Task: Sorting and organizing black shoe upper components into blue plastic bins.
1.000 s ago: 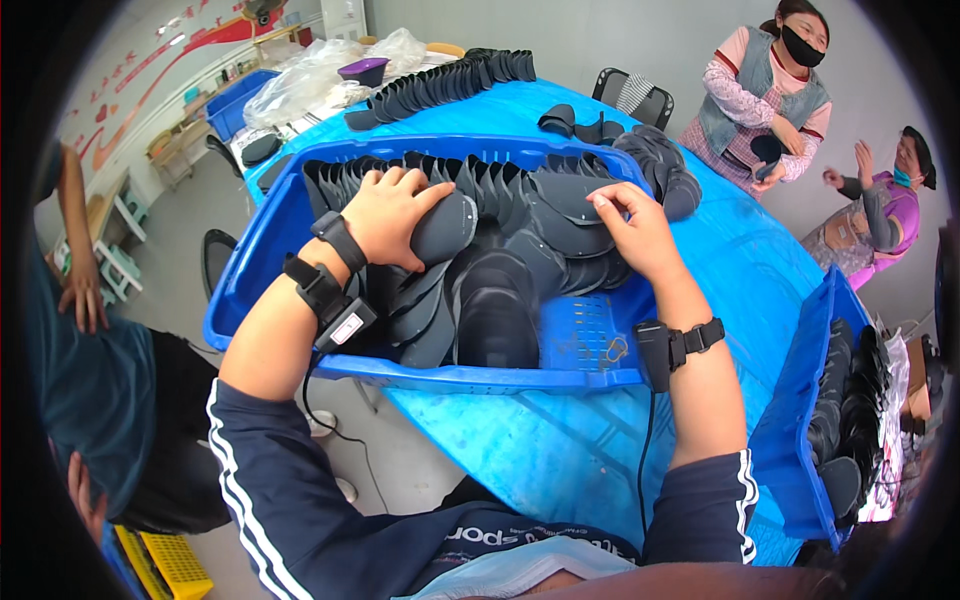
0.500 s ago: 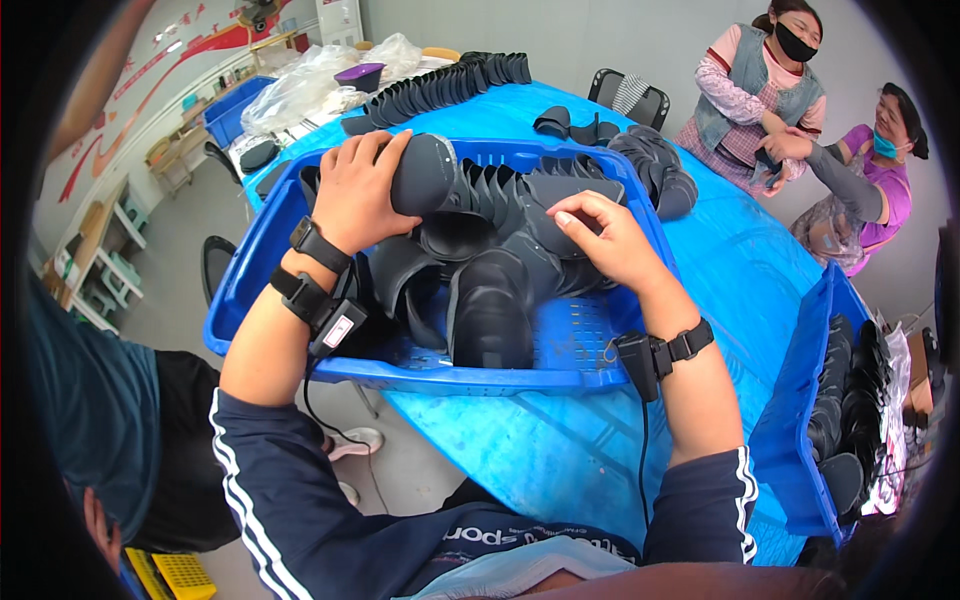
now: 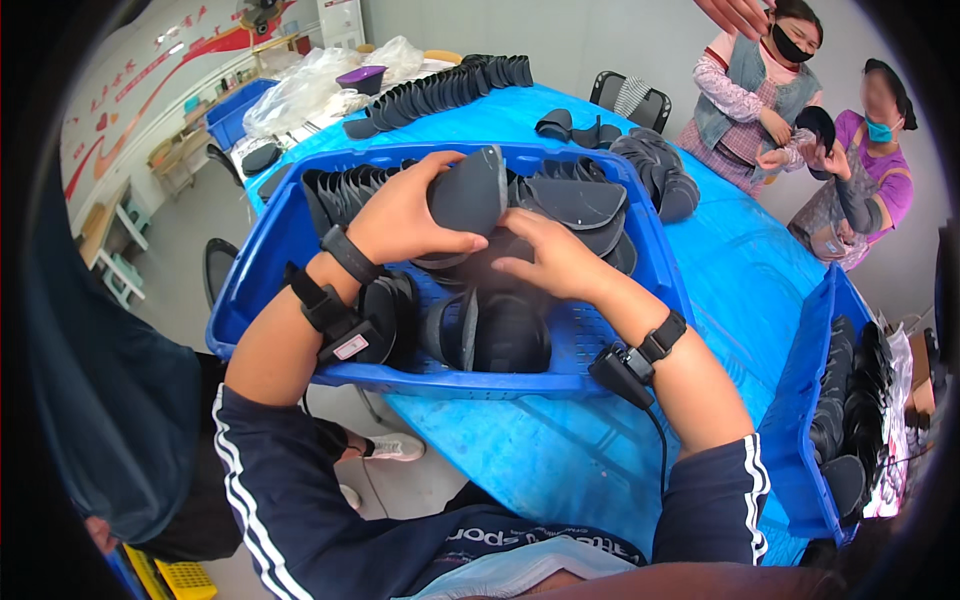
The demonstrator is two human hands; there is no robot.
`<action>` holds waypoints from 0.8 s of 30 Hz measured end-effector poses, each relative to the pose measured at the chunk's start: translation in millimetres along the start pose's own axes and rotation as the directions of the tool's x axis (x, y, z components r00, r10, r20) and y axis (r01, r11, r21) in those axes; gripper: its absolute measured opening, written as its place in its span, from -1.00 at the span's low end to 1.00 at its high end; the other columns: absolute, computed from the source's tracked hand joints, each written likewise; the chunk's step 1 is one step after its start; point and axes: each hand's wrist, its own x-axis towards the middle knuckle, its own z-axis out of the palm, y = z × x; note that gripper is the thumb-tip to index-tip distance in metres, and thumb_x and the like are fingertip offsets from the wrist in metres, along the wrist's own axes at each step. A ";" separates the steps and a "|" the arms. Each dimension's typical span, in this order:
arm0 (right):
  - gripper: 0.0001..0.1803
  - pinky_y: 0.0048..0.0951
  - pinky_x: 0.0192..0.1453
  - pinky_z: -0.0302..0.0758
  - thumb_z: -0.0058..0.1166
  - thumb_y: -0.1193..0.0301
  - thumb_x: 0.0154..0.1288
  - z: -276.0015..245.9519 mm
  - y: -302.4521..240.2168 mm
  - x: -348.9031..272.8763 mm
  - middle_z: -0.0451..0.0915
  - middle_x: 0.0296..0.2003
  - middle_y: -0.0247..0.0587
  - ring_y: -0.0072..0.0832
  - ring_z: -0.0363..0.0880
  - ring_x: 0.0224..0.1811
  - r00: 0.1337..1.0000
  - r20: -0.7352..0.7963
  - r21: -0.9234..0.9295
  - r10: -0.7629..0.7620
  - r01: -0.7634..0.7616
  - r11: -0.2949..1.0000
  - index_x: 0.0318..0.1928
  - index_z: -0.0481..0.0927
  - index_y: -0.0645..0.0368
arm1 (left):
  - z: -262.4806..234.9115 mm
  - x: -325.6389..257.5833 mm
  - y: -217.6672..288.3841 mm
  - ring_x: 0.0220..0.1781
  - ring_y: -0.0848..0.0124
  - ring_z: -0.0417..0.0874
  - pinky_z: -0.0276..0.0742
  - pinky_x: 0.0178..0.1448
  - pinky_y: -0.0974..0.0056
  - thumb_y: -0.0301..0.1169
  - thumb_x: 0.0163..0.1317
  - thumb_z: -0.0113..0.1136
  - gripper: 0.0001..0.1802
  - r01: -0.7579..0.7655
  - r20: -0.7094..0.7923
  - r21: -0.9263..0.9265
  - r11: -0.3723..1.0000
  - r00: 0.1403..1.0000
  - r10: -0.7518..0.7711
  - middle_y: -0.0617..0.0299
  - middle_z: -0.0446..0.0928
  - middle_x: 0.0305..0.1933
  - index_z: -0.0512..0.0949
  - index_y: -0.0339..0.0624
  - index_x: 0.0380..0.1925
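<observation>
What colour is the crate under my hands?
The crate is blue; the head view shows it best.

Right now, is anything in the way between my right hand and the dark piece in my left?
Nothing visible: your right hand is right up by the lower right edge of the dark curved piece, which your left hand holds over the blue crate. I can't tell whether they touch.

The person wore a navy shirt [image 3: 310,500] with white stripes [image 3: 240,500] down its short sleeves and pale lettering [image 3: 535,535] across the chest. Two black straps [image 3: 350,256] ringed the left wrist, with a black box bearing a white label [image 3: 350,346]. A black strap [image 3: 662,337], boxy module [image 3: 620,375] and thin black cable [image 3: 664,450] fitted the right. The left hand [image 3: 415,215] and right hand [image 3: 550,257] were bare.
</observation>
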 end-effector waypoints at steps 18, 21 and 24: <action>-0.63 -0.43 0.02 0.45 -0.12 0.25 0.33 -18.7 -10.1 -1.3 0.50 -0.18 -0.18 -0.48 0.48 -0.09 0.950 0.071 0.915 0.304 -0.184 0.359 -0.03 0.43 0.31 | -6.9 -3.0 7.8 -0.01 0.29 0.50 0.36 0.10 0.30 -0.12 -0.25 0.44 -0.08 0.081 0.080 -0.141 0.987 0.994 -0.070 0.02 0.47 -0.03 0.28 -0.31 0.12; -0.62 -0.49 -0.11 0.51 -0.01 0.21 0.28 -8.1 -25.6 0.5 0.53 -0.17 -0.21 -0.57 0.52 -0.18 0.924 0.105 0.798 0.367 -0.298 0.523 -0.06 0.44 0.28 | 4.0 -0.2 10.2 -0.01 0.27 0.51 0.35 0.11 0.30 -0.12 -0.25 0.43 -0.10 -0.057 0.188 -0.163 0.985 0.978 0.087 -0.04 0.47 -0.03 0.29 -0.32 0.11; -0.66 -0.50 -0.12 0.51 0.01 0.26 0.27 -10.4 -16.0 -3.2 0.55 -0.20 -0.26 -0.59 0.53 -0.20 0.932 0.094 0.767 0.349 -0.291 0.572 -0.09 0.44 0.26 | 7.6 2.8 -0.1 0.17 0.31 0.38 0.23 0.23 0.28 -0.16 0.05 0.26 -0.23 -0.047 0.243 -0.094 0.994 0.968 0.069 0.03 0.38 0.13 0.22 -0.31 0.19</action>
